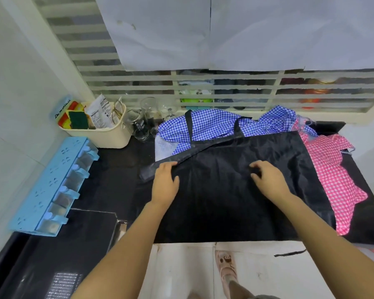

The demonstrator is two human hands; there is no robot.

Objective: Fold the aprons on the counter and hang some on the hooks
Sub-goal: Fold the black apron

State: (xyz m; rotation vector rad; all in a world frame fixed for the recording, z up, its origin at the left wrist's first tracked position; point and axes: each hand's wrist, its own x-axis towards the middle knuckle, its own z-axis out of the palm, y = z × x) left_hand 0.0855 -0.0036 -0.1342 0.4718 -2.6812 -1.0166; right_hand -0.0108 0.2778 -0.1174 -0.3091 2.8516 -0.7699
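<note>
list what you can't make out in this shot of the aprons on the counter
All from the head view:
1. Blue checked apron: its near part is covered by the black apron.
2. Pink checked apron: its left part lies under the same black apron.
3. Right hand: whether its curled fingers pinch the cloth; the dark fabric hides it.
4. The hooks: none inside the frame.

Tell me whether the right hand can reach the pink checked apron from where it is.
Probably yes. The right hand pinches the black apron, and the pink checked apron lies mostly uncovered just to its right, with only flat black fabric between them.
</note>
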